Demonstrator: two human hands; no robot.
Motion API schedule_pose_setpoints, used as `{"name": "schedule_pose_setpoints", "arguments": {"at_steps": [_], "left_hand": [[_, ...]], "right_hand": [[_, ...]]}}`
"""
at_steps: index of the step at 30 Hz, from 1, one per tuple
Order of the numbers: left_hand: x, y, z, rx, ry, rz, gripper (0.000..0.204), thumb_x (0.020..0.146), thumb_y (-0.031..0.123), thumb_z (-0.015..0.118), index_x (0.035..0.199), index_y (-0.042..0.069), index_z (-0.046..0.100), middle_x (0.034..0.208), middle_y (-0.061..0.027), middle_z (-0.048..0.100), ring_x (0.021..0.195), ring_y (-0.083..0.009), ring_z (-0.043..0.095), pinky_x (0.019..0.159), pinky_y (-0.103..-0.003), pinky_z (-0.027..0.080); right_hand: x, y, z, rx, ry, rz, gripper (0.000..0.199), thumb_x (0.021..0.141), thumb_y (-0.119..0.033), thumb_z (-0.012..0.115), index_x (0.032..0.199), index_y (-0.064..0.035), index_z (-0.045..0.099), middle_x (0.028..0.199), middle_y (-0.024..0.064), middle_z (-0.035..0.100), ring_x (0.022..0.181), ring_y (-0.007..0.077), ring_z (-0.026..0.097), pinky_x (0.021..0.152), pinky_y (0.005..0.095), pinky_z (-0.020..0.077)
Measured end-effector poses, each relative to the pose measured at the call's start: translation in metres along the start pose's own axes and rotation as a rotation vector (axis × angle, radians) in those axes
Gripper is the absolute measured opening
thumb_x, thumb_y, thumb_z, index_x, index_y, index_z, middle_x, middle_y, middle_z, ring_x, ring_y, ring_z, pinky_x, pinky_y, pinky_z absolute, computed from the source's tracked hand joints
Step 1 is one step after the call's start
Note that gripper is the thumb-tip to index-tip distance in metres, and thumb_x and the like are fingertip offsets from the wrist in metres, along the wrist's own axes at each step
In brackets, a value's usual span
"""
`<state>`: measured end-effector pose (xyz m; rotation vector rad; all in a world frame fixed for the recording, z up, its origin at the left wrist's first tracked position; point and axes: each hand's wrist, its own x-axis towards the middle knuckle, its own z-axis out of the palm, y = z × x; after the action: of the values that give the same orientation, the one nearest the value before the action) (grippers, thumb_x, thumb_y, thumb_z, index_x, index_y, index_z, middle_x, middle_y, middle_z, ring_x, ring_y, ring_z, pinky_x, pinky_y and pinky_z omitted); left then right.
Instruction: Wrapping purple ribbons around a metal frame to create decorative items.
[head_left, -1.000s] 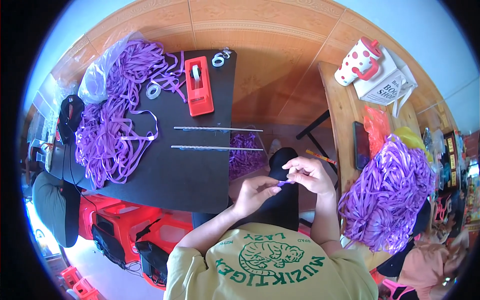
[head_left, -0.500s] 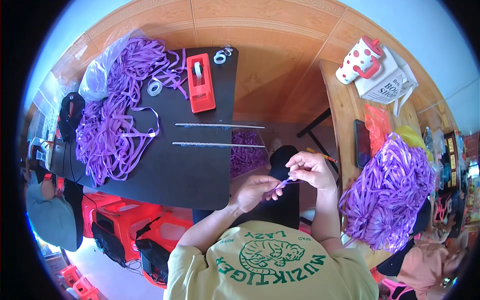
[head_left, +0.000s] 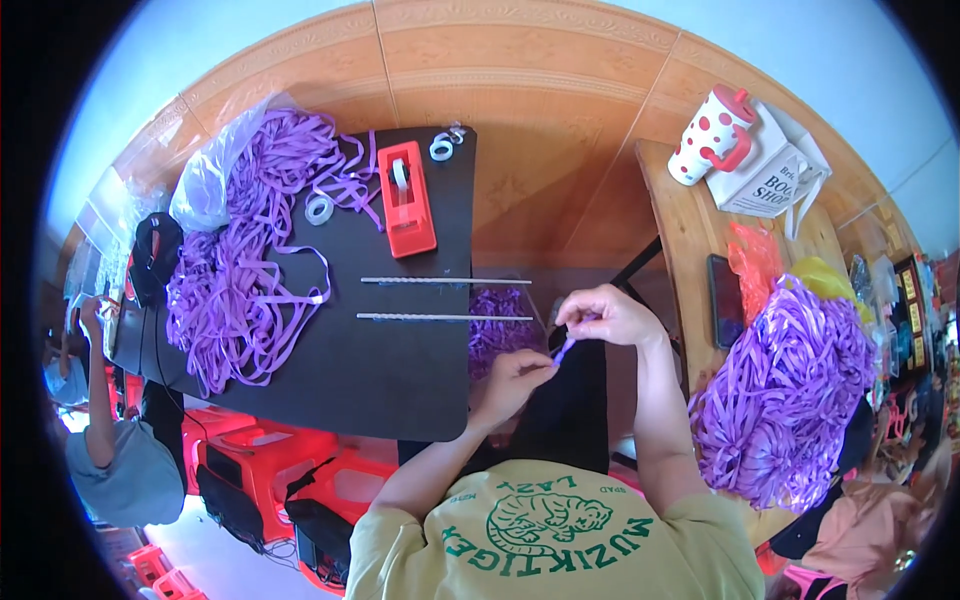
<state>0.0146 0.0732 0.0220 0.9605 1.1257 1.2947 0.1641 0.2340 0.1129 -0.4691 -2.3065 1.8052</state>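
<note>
My left hand [head_left: 515, 382] is closed in a pinch on the lower end of a short purple ribbon [head_left: 564, 349], in front of the dark table's right edge. The right hand [head_left: 612, 316] pinches the ribbon's upper end, so the strip slants between my fingertips. Two thin twisted metal rods [head_left: 440, 318] lie parallel and jut past the table edge. Below them a box of purple ribbon pieces [head_left: 497, 318] shows partly, near my left hand.
On the dark table [head_left: 340, 370] are a purple ribbon heap [head_left: 230, 300], a red tape dispenser [head_left: 408, 225] and tape rolls [head_left: 319, 210]. The wooden table [head_left: 672, 215] holds a dotted tumbler [head_left: 712, 135], phone [head_left: 725, 300] and ribbon bundle [head_left: 785, 400]. Red stools [head_left: 262, 470] stand lower left.
My hands have drawn slightly apart, with the right one higher, and more of the ribbon shows between them. At far left, another person's arm has come into view.
</note>
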Motion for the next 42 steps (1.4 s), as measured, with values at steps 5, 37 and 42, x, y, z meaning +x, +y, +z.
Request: {"name": "schedule_pose_setpoints", "arguments": {"at_steps": [5, 37, 42], "left_hand": [[0.021, 0.008, -0.001, -0.12, 0.209, 0.049, 0.011, 0.082, 0.001, 0.065, 0.092, -0.001, 0.068, 0.089, -0.0053, 0.065, 0.08, -0.0109, 0.06, 0.074, -0.022, 0.045], [0.037, 0.006, -0.008, -0.463, 0.43, 0.276, 0.014, 0.088, 0.003, 0.059, 0.099, 0.0, 0.065, 0.088, -0.009, 0.067, 0.076, -0.0145, 0.062, 0.074, -0.026, 0.049], [0.034, 0.009, -0.011, -0.45, 0.434, 0.204, 0.014, 0.087, 0.002, 0.059, 0.099, 0.0, 0.065, 0.089, -0.0089, 0.067, 0.08, -0.0145, 0.062, 0.077, -0.026, 0.048]], "right_hand": [[0.041, -0.018, -0.015, -0.013, 0.032, -0.114, 0.012, 0.079, 0.001, 0.064, 0.09, -0.0007, 0.061, 0.076, -0.0002, 0.057, 0.072, 0.0071, 0.053, 0.067, 0.023, 0.0428], [0.069, 0.101, 0.096, 0.572, 0.602, -0.136, 0.012, 0.087, -0.005, 0.057, 0.094, 0.0019, 0.063, 0.088, 0.0039, 0.057, 0.08, 0.0115, 0.054, 0.07, 0.0238, 0.042], [0.065, 0.128, 0.119, 0.222, 0.625, -0.241, 0.017, 0.09, -0.013, 0.051, 0.097, 0.0017, 0.057, 0.088, 0.0082, 0.055, 0.087, 0.0196, 0.054, 0.078, 0.0306, 0.0419]]}}
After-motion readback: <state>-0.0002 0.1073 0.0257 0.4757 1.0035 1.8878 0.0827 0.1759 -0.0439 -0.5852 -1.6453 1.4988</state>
